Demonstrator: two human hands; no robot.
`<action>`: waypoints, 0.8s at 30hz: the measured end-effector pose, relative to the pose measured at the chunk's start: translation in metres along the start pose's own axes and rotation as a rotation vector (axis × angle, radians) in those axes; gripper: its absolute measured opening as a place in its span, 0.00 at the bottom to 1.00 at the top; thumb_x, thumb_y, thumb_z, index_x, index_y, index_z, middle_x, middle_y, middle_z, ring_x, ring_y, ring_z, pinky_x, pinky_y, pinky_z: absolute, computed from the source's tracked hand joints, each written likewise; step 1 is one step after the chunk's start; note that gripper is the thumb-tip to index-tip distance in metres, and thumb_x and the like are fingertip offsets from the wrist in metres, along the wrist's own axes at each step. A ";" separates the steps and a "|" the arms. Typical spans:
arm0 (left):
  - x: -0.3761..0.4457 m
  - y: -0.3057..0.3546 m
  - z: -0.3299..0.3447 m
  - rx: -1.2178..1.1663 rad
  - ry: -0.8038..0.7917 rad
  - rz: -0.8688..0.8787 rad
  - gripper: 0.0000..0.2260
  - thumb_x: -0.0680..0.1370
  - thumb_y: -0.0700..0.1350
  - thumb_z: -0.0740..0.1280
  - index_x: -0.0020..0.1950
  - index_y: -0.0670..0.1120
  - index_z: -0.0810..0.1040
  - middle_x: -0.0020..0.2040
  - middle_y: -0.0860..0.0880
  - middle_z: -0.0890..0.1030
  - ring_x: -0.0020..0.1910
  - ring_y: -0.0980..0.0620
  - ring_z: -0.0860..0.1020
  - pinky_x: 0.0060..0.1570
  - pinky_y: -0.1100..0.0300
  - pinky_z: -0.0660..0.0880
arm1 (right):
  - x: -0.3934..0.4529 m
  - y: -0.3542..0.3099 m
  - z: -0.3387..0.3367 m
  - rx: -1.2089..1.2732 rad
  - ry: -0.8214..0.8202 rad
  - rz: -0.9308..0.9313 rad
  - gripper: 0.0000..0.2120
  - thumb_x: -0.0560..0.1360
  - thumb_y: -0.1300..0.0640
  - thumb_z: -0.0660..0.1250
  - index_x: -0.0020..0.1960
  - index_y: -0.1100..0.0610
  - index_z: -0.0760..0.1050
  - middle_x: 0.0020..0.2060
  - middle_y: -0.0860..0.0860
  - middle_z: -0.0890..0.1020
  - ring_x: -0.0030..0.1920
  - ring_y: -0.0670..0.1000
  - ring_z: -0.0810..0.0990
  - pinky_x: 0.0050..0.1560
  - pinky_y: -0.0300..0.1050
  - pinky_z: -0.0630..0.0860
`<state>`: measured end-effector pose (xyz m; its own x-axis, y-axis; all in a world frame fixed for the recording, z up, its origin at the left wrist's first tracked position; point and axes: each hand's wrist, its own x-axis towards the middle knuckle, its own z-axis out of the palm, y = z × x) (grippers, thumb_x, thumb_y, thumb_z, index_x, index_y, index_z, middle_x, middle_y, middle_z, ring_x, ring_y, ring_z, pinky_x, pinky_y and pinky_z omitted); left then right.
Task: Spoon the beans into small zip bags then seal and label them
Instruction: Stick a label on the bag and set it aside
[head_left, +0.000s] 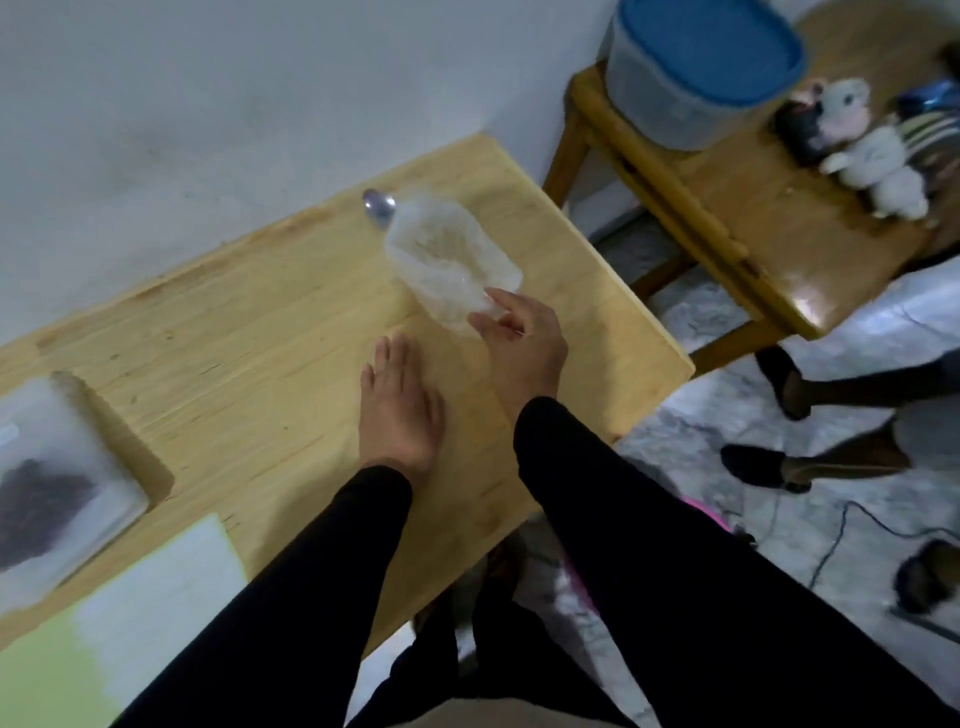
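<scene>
Desk (270, 332) centre open betw. my hands and bean container (57, 483) at left edge. Far edge blocked: zip bags (447, 254), spoon (378, 207), wall behind.

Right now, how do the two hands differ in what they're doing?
The right hand pinches the near edge of a clear bag; the left hand holds nothing. The left hand lies flat, fingers straight, on the table; the right hand's fingers are bent. The right hand reaches farther out. Both wear black sleeves.

Table (270, 332): container of beans (57, 483) at left edge; zip bags (452, 260) toward far right, spoon (378, 207) behind them; sheet (119, 618) at near left.
</scene>
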<state>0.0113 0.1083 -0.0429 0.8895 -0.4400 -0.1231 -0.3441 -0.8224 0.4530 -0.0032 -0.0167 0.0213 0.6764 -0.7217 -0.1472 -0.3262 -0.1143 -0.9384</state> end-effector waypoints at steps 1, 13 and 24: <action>0.000 0.010 0.005 0.038 -0.057 0.041 0.25 0.82 0.48 0.50 0.77 0.42 0.51 0.78 0.45 0.49 0.77 0.48 0.44 0.73 0.54 0.39 | -0.002 0.002 -0.011 0.005 0.037 0.001 0.15 0.71 0.61 0.72 0.58 0.54 0.79 0.56 0.52 0.74 0.49 0.47 0.75 0.47 0.21 0.70; -0.014 0.131 0.070 0.185 -0.284 0.392 0.25 0.81 0.43 0.53 0.77 0.42 0.52 0.78 0.44 0.52 0.77 0.45 0.49 0.72 0.46 0.48 | -0.058 0.079 -0.168 0.118 0.515 0.204 0.13 0.71 0.59 0.72 0.55 0.52 0.80 0.57 0.52 0.76 0.50 0.47 0.77 0.54 0.32 0.75; -0.022 0.136 0.087 0.240 -0.160 0.389 0.24 0.81 0.41 0.54 0.76 0.38 0.54 0.77 0.40 0.56 0.76 0.40 0.53 0.70 0.43 0.50 | -0.134 0.179 -0.232 0.072 0.903 0.393 0.14 0.71 0.57 0.73 0.56 0.54 0.80 0.53 0.57 0.80 0.52 0.51 0.80 0.45 0.22 0.71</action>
<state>-0.0810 -0.0257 -0.0554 0.6303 -0.7657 -0.1281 -0.7181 -0.6377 0.2787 -0.3052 -0.0986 -0.0542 -0.2393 -0.9528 -0.1867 -0.3584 0.2654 -0.8950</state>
